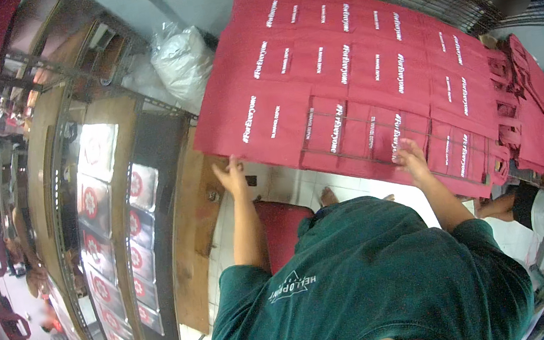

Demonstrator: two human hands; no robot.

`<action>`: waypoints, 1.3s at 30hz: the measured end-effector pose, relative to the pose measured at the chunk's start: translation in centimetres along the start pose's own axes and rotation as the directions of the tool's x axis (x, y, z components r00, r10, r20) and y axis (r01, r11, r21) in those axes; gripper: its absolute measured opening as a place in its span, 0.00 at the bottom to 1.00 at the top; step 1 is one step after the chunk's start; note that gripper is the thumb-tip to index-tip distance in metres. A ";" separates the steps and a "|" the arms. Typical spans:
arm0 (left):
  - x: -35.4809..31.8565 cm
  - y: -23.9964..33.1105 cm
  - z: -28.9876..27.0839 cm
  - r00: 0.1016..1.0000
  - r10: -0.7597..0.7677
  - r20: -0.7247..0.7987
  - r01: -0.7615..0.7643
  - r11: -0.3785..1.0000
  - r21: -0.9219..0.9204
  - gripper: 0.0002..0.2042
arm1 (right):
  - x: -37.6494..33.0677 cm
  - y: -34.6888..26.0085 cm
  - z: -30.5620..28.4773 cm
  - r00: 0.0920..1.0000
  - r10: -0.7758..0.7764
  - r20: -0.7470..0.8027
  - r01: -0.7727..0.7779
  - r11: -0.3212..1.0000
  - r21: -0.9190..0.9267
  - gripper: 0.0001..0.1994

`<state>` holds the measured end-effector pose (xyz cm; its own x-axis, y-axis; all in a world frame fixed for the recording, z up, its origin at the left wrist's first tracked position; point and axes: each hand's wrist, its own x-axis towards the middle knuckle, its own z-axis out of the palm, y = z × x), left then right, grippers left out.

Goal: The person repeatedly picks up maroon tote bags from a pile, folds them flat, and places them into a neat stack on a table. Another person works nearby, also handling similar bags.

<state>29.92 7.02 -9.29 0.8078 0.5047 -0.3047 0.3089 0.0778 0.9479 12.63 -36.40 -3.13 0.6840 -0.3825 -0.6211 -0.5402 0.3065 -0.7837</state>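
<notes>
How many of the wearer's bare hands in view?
2: left hand by the near-left corner of the white-printed red fabric, right hand farther right along its near side.

Both bare arms reached forward, the hands well apart. The left forearm (244,219) ran nearly straight ahead, the left hand (234,172) showing its digits spread. The right forearm (444,196) slanted inward; the right hand's (411,157) fingers seemed loosely bent, though small and blurred.

head view: left fisheye of worn pair | faces steeply down, forward | green shirt (375,260) very near, red cloth (362,91) farther ahead | shelves (48,187) along left | wide field, edges bowed
</notes>
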 end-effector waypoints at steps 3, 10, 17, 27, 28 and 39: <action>-1.9 -2.2 -1.9 0.963 0.207 -0.171 -0.162 0.956 0.246 0.39 | -1.1 0.0 -4.1 0.984 -0.109 -0.143 0.122 0.989 0.082 0.19; -3.8 -23.7 -13.0 0.829 -0.548 0.111 0.435 0.756 0.489 0.31 | 3.4 0.6 -21.5 0.656 -0.367 -0.659 0.533 0.844 0.061 0.17; -12.0 -24.5 -8.1 0.554 -0.781 0.288 0.446 0.570 0.690 0.29 | 1.3 0.9 -44.0 0.680 0.010 -0.733 0.685 0.349 0.640 0.32; -17.1 -15.1 4.2 0.775 -0.310 0.551 -0.010 0.865 0.501 0.26 | 4.9 -4.9 -50.6 0.322 -0.129 -0.938 0.823 0.528 0.210 0.26; -20.6 -12.8 6.2 0.787 -0.173 0.592 -0.207 0.830 0.518 0.25 | 5.2 -4.4 -52.1 0.322 -0.259 -0.910 0.787 0.607 0.106 0.24; -39.1 -1.2 19.4 0.528 0.207 0.824 -0.498 0.861 0.102 0.16 | -10.4 -23.9 -50.1 -0.134 -0.916 -0.378 0.862 0.080 -0.500 0.11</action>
<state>7.72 -29.47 -0.33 0.9040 -0.4256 -0.0409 -0.0850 -0.2725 0.9584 -6.19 -83.41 21.90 0.2185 -0.5588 0.8000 0.3015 -0.7410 -0.6000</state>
